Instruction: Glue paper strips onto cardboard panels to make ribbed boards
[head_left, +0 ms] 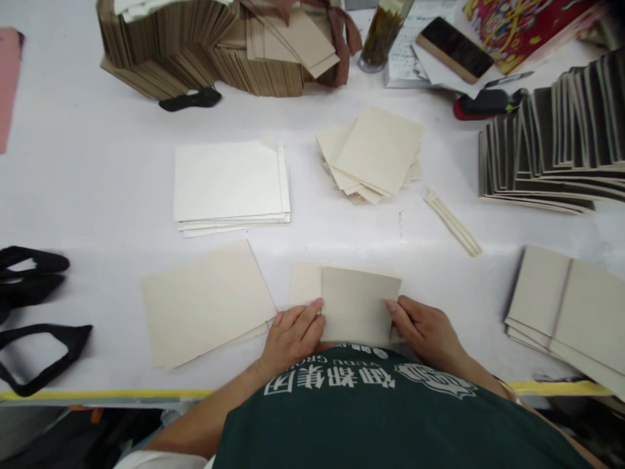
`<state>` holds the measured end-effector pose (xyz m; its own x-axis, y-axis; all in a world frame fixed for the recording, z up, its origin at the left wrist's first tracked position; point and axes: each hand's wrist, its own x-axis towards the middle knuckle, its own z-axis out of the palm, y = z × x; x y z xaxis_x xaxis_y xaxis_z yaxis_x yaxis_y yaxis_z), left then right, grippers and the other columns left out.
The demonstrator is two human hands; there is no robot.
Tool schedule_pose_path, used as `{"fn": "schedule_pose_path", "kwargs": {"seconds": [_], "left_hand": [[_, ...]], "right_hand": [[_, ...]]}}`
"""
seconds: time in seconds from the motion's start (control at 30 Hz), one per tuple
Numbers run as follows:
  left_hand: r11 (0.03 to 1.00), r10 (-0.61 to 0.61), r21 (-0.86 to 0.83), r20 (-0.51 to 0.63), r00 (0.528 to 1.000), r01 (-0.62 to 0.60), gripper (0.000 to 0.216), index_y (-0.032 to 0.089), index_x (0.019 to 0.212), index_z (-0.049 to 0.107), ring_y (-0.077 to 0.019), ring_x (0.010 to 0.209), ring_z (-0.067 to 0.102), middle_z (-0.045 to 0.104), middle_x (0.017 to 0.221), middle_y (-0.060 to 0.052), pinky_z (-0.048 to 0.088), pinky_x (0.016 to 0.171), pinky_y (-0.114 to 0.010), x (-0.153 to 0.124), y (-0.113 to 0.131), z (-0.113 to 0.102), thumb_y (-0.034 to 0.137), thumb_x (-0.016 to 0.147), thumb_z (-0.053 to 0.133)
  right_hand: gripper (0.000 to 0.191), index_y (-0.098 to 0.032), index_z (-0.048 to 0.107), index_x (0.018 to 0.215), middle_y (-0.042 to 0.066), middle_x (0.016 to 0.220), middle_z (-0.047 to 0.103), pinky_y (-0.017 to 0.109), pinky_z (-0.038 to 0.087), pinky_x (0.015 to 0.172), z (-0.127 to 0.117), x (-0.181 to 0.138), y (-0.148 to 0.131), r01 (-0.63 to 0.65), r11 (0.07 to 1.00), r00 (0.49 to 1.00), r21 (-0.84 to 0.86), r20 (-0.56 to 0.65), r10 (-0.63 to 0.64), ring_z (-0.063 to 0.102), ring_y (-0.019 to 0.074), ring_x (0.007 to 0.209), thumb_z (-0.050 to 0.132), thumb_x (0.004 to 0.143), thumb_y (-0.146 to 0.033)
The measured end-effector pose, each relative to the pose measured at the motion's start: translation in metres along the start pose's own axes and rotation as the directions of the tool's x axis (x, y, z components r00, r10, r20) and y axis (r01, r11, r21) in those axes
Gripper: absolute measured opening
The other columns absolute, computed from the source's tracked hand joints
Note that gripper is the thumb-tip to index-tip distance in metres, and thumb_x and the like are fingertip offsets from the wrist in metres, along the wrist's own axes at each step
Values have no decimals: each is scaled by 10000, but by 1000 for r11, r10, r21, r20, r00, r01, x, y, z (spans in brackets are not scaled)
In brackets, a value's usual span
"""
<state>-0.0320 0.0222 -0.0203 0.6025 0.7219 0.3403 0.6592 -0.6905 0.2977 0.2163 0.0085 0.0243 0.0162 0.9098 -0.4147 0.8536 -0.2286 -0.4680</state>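
Observation:
In front of my body a beige card [360,306] stands partly raised, its right flap shaded grey. A paler flat panel [303,280] shows to its left, and I cannot tell whether the two are one folded piece. My left hand [297,329] lies over the left side, fingers stretched flat along the card's left edge, with the thumb hidden. At the right edge, my right hand [426,326] pinches the card between thumb and curled fingers. Just left of my left hand lie large beige sheets [208,303], slightly fanned.
Behind are a white card stack [229,182], a loose beige card pile [378,153] and thin strips [453,223]. Brown stacks [195,45], a tea glass [383,36] and a phone [455,49] stand farther back. Dark-edged boards [551,137] and creased boards [581,306] lie right; black straps [43,355] left.

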Motion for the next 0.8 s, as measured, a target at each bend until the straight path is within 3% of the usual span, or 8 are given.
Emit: {"fn": "schedule_pose_path", "kwargs": {"seconds": [0.33, 0.53, 0.8], "left_hand": [[1000, -15, -26, 44, 999, 17, 266, 222, 895, 599, -180, 889, 499, 581, 1154, -21, 365, 711, -288, -3, -2, 2, 442, 806, 478], [1000, -25, -17, 62, 998, 26, 244, 249, 937, 591, -185, 910, 500, 570, 1168, -21, 367, 739, -298, -8, -2, 5, 424, 800, 491], [999, -26, -25, 84, 996, 28, 237, 218, 922, 594, -186, 884, 514, 593, 1135, -36, 378, 740, -304, -4, -2, 1, 387, 832, 455]], "right_hand": [[441, -212, 457, 550, 11, 500, 554, 233, 329, 476, -7, 15, -7, -84, 993, 990, -83, 107, 93, 510, 143, 475, 293, 842, -499], [442, -217, 465, 560, 19, 526, 587, 240, 323, 474, -7, 17, -6, -39, 992, 993, -121, 102, 52, 525, 149, 478, 268, 853, -482], [467, -199, 489, 634, 43, 546, 585, 254, 238, 465, 10, 10, 7, 82, 915, 996, -395, 15, -83, 549, 163, 502, 191, 884, -457]]}}
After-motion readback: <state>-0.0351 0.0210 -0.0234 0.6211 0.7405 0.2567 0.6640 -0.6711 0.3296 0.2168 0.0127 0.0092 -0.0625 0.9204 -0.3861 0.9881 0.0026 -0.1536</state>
